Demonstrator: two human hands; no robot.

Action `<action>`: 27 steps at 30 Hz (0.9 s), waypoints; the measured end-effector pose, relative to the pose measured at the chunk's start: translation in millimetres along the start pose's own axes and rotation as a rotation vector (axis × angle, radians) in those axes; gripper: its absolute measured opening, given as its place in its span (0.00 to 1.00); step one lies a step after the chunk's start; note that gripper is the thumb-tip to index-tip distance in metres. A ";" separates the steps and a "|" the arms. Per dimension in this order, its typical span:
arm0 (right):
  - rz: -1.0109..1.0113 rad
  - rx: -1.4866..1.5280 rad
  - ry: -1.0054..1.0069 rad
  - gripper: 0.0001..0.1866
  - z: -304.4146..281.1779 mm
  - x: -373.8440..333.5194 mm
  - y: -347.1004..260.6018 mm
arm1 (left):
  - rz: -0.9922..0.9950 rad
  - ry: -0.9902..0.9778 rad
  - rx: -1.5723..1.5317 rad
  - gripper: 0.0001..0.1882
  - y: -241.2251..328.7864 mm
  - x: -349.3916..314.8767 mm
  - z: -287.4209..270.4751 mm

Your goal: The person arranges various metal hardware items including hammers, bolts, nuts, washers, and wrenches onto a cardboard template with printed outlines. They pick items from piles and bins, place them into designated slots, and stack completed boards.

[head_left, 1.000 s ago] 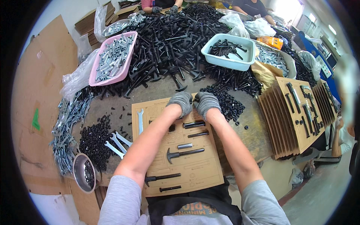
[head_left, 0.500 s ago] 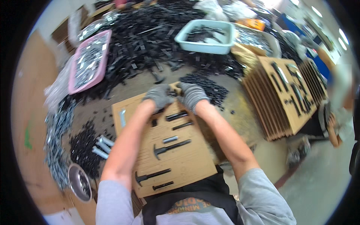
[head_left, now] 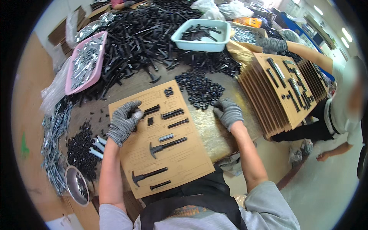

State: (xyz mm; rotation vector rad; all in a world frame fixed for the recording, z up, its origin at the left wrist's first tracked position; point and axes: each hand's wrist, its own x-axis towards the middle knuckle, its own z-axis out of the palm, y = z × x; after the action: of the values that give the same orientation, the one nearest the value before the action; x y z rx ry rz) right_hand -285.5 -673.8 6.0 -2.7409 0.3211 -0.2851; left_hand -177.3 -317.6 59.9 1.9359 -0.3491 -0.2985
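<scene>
A cardboard sheet with printed outlines lies before me, tilted. My left hand, in a grey knit glove, is over its left side, fingers bent and thumb apart; what lies beneath is hidden. Beside its fingertips are black bolts and a small black block. A cluster of black nuts sits at the far edge. Nearer are a silver tube and black T-headed bolts. My right hand, gloved too, is off the sheet with loosely bent fingers by the heap of black nuts.
Black bolts are piled across the far table. A pink tray, a pale blue tub and a metal bowl stand around. Stacked cardboard sheets rise at right, where a co-worker's gloved hand reaches over.
My hands have parted from the sheet's far edge: the left came back over its left side, the right moved right to the nuts. Nuts now show at the far edge. A co-worker's arm has come in.
</scene>
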 end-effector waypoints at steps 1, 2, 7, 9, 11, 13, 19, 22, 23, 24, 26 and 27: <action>0.005 0.013 -0.042 0.13 2.6 0.4 -5.2 | 0.038 0.007 -0.006 0.17 -12.8 -9.0 -13.0; 0.021 0.013 -0.082 0.12 2.7 -2.8 -4.5 | 0.096 0.084 0.031 0.17 -24.2 -18.2 -17.5; 0.135 0.061 0.072 0.11 8.3 -2.4 4.0 | -0.034 0.244 -0.093 0.16 -63.0 -75.2 -45.9; 0.077 0.077 0.119 0.11 14.5 -9.8 7.7 | -0.061 0.330 -0.080 0.15 -72.6 -91.8 -49.4; -0.003 0.071 0.055 0.12 7.8 -13.5 -7.0 | -0.124 0.441 -0.123 0.14 -79.8 -114.7 -57.2; -0.017 -0.104 -0.101 0.12 -3.6 -15.6 -23.6 | -0.174 0.520 -0.181 0.11 -101.1 -130.3 -60.5; -0.008 0.363 -0.171 0.11 6.2 18.4 -24.7 | -0.016 0.687 0.040 0.09 -114.1 -138.3 -42.1; -0.209 0.322 -0.136 0.10 13.7 48.3 -70.8 | 0.054 0.662 0.270 0.08 -107.6 -137.0 -42.2; -0.273 0.270 -0.139 0.10 20.7 60.3 -83.6 | 0.059 0.668 0.276 0.08 -106.6 -137.1 -42.0; -0.336 0.216 -0.140 0.10 27.1 70.1 -95.5 | 0.066 0.673 0.282 0.08 -106.9 -136.7 -41.8; -0.465 0.041 -0.257 0.10 41.4 85.7 -112.2 | 0.032 0.663 0.271 0.08 -112.1 -137.2 -42.5; -0.535 0.036 -0.266 0.10 48.7 89.0 -110.3 | 0.017 0.656 0.264 0.08 -113.3 -136.9 -43.3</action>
State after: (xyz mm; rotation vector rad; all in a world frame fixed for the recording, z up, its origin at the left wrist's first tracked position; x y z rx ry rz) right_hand -168.7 -580.5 16.9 -2.7355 -0.4881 -0.0551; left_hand -276.4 -188.0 -22.5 2.1603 0.0349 0.4139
